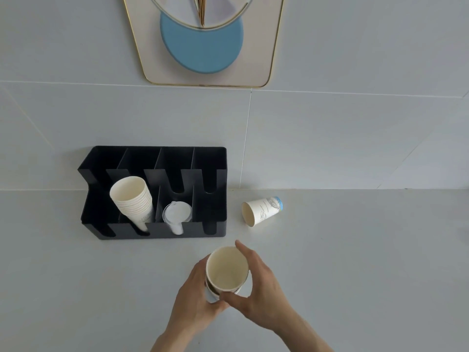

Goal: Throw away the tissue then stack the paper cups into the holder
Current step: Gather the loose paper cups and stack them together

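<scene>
Both hands hold a small nest of paper cups [226,269] above the near middle of the pale grey worktop [355,262]. The left hand [195,298] wraps the lower cup from the left side, its grip closed around the wall, with the thumb curled under the rim. The right hand [258,278] cups the right side, fingers curved along the far wall and thumb pressing the near rim, so its grip pinches the upper cup. The cups are cream inside, with thin rolled rims; the upper one sits slightly askew in the one below it, and the mouth faces up toward the camera.

A single paper cup [261,211] lies on its side near the back edge of the worktop, just right of the holder, mouth toward the near left. It is white with a faint grey print and a blue band at its base.

The black holder [218,189] stands against the back edge, left of centre, divided into four slots. The second slot from the left carries a leaning stack of cups [132,199], rims tightly layered. The third slot holds clear plastic lids [177,213]. The two outer slots look dark inside.

A framed picture [203,47] with a blue disc hangs on the tiled wall [355,123] above.
</scene>
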`<state>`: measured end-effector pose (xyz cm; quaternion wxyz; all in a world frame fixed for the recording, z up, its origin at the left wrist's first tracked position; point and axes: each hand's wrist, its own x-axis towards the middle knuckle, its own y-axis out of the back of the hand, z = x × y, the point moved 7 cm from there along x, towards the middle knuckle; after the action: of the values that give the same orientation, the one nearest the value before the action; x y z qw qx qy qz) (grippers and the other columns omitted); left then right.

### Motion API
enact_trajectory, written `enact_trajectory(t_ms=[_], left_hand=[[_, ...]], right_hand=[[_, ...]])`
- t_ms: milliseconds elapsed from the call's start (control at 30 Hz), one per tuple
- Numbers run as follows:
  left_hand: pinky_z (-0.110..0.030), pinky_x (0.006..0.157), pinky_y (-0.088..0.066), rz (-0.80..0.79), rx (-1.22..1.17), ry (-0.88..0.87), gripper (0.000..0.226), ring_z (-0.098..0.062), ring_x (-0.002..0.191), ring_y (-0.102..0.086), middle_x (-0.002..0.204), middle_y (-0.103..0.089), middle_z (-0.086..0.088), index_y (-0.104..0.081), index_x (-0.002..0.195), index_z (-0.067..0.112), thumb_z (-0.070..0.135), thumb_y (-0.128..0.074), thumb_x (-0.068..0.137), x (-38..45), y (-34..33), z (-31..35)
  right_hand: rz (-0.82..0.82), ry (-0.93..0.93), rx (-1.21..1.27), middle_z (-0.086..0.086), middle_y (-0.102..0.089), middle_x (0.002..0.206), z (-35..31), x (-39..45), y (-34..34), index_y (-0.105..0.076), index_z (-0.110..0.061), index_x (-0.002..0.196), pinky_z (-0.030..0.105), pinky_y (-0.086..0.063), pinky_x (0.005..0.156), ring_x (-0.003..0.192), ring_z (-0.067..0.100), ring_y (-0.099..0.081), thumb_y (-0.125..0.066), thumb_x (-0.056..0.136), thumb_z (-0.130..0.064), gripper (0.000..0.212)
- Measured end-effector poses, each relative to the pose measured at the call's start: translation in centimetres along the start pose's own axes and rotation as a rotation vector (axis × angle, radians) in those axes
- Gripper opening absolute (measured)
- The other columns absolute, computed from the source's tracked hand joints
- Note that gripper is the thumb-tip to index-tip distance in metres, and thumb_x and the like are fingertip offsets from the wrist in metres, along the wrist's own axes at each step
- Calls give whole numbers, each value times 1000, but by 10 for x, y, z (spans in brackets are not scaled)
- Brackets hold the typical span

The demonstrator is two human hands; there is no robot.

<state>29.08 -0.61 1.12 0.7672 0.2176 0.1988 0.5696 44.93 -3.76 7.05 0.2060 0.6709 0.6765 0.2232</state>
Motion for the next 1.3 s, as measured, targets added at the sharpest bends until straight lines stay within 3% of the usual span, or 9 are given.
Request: enact_trajectory(t_ms=[167, 267, 567, 700, 800, 967, 1133, 1300], left_hand=[[-33, 95, -56, -29, 5, 20, 121, -11, 119, -58, 137, -49, 26, -12, 147, 54, 51, -89, 55, 0, 0, -1], [-33, 98, -55, -35, -6, -2, 119, -8, 125, -54, 143, -45, 28, -16, 149, 51, 61, -87, 53, 0, 0, -1], [-26, 96, -52, 11, -9, -9, 106, 2, 122, -51, 141, -46, 30, -28, 144, 49, 62, -85, 56, 2, 2, 0], [-29, 97, -52, 61, -20, 23, 104, 2, 124, -50, 140, -45, 32, -32, 142, 49, 57, -88, 54, 7, 8, -6], [-30, 99, -52, 75, -25, 30, 104, 3, 124, -50, 142, -44, 32, -33, 142, 50, 54, -89, 55, 11, 8, -7], [-26, 96, -52, 95, -21, 33, 102, 5, 123, -51, 144, -45, 29, -34, 142, 48, 53, -89, 56, 10, 6, -7], [-27, 94, -54, 102, 15, 40, 103, 3, 124, -52, 146, -43, 28, -36, 143, 46, 52, -90, 56, 9, 6, -12], [-11, 93, -46, 118, 17, 50, 99, 9, 125, -48, 146, -38, 34, -35, 140, 49, 51, -88, 57, 9, 4, -2]], right_hand=[[-69, 37, -118, -16, -42, 150, 17, -4, -13, -27, -29, 155, 32, -45, 107, 133, 4, -46, -70, 82, -60, 91], [-77, 11, -137, -18, -42, 151, 27, -3, -17, -21, -31, 157, 31, -45, 105, 132, 5, -47, -65, 84, -62, 91], [-88, -30, -146, -18, -54, 139, 41, 20, 7, -40, -29, 150, 31, -48, 102, 123, 1, -54, -63, 80, -73, 85], [50, -134, -203, -10, -64, 127, 75, 57, 45, -52, -24, 143, 39, -55, 91, 108, 9, -65, -72, 84, -55, 69], [54, -153, -367, -3, -62, 131, 93, 95, 67, -53, -20, 142, 40, -53, 92, 114, 21, -64, -75, 87, -42, 63], [-47, -145, -598, 1, -50, 147, 107, 160, 75, -40, -19, 150, 39, -45, 100, 131, 27, -48, -72, 90, -37, 70], [-133, -88, -673, 1, -45, 151, 112, 210, 61, -34, -17, 152, 35, -39, 107, 142, 24, -37, -81, 84, -30, 84], [-258, 0, -790, 2, -41, 153, 121, 233, 38, -29, -15, 152, 35, -33, 114, 145, 25, -32, -86, 75, -17, 96]])
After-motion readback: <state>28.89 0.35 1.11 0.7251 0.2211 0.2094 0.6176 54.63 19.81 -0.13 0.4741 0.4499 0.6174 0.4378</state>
